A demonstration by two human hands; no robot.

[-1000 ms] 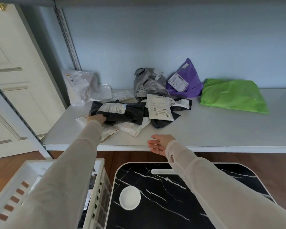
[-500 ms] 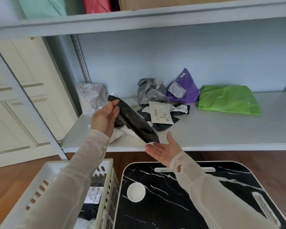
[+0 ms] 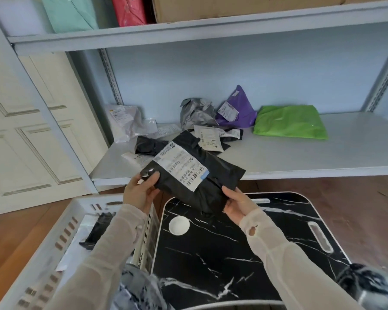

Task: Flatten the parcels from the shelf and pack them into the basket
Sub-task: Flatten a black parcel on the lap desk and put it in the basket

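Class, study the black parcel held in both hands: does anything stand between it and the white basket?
Nothing visible does. The left hand and right hand hold the black parcel above the table; the basket beside it is open-topped, crossed only by the left sleeve.

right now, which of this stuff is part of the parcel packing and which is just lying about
Part of the job:
black parcel, held by the left hand and right hand
green parcel, purple parcel and grey parcel on the shelf
basket

Just lying about:
door
white disc on the table
cardboard box
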